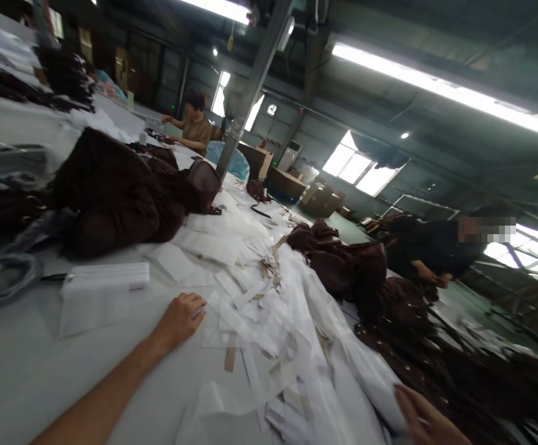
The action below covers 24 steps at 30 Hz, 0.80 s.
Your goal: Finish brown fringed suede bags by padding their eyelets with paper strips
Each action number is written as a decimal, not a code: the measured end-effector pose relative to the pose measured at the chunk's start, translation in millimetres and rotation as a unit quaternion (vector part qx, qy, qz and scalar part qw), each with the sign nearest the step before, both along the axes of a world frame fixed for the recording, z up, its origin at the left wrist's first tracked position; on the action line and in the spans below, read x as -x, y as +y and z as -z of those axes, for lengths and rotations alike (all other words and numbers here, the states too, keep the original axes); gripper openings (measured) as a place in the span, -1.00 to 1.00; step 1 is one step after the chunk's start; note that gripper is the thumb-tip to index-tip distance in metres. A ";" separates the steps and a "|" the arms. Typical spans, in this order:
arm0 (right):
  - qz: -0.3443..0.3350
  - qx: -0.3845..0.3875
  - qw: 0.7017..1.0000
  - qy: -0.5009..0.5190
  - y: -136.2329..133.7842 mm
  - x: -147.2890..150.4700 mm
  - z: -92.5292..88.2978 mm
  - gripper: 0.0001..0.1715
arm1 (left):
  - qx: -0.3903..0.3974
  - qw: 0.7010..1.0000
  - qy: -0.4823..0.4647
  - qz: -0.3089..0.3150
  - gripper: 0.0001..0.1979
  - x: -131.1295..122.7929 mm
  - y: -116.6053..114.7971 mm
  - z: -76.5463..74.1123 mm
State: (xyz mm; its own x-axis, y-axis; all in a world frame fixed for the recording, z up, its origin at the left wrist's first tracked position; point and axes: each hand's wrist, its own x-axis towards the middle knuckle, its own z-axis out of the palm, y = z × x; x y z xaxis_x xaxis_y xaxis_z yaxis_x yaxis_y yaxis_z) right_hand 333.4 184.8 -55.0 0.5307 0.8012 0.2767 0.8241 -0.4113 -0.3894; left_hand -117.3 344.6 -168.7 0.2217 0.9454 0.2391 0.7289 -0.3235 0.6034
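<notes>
My left hand reaches out over the grey table, its fingers curled onto the edge of a heap of white paper strips. Whether they pinch a strip is hidden. My right hand shows at the bottom right, fingers stretched out over a white sheet and next to dark brown garments.
A pile of brown bags and cloth lies at the left, with a flat white packet in front of it. More brown goods sit mid-table. One person works far back, another at the right. A slanted metal post rises behind.
</notes>
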 end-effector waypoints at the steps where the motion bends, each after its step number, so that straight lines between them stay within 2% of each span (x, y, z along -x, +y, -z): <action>1: -0.024 0.004 1.000 0.008 22.1 20.9 8.2 -0.79 | 0.000 1.000 -0.001 0.009 -0.70 0.9 2.2 4.2; 2: -0.065 0.015 0.997 0.023 44.3 45.1 17.0 -0.74 | -0.001 1.000 -0.001 0.019 -0.72 2.0 4.5 8.6; 4: -0.208 0.070 0.973 0.076 87.4 99.0 35.1 -0.58 | -0.003 0.999 -0.001 0.040 -0.78 4.0 9.5 18.0; 7: -0.293 0.095 0.948 0.083 140.1 177.1 61.2 -0.51 | -0.004 0.998 -0.009 0.060 -0.79 5.2 16.7 31.0; 10: -0.374 0.129 0.916 0.065 164.3 234.1 83.9 -0.49 | 0.000 0.998 -0.024 0.066 -0.77 5.5 22.8 39.2; 12: -0.398 0.164 0.901 0.055 159.8 257.5 94.9 -0.40 | -0.001 0.997 -0.029 0.070 -0.76 5.8 25.9 42.0; 16: -0.435 0.242 0.868 0.008 122.9 273.1 98.7 -0.37 | -0.003 0.997 -0.036 0.065 -0.75 5.4 29.3 44.8; 18: -0.453 0.239 0.859 0.011 112.7 269.4 91.9 -0.52 | 0.001 0.998 -0.039 0.058 -0.76 4.7 29.9 45.2; 19: -0.451 0.216 0.866 0.031 114.1 265.9 87.7 -0.59 | 0.004 0.998 -0.040 0.055 -0.76 4.3 29.9 45.0; 22: -0.401 0.129 0.902 0.091 145.2 253.7 78.7 -0.65 | 0.018 0.998 -0.039 0.050 -0.76 3.4 29.3 43.2; 24: -0.368 0.119 0.918 0.093 179.7 248.5 79.6 -0.61 | 0.026 0.998 -0.029 0.047 -0.76 3.3 27.8 41.5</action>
State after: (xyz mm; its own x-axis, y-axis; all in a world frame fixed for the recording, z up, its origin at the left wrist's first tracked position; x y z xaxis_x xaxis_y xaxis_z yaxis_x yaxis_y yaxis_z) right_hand 84.9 364.5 -134.6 -0.1575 0.9875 0.0067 0.8418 0.1379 -0.5218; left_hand -120.6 372.4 -210.2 0.2967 0.9327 0.2050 0.6605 -0.3555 0.6613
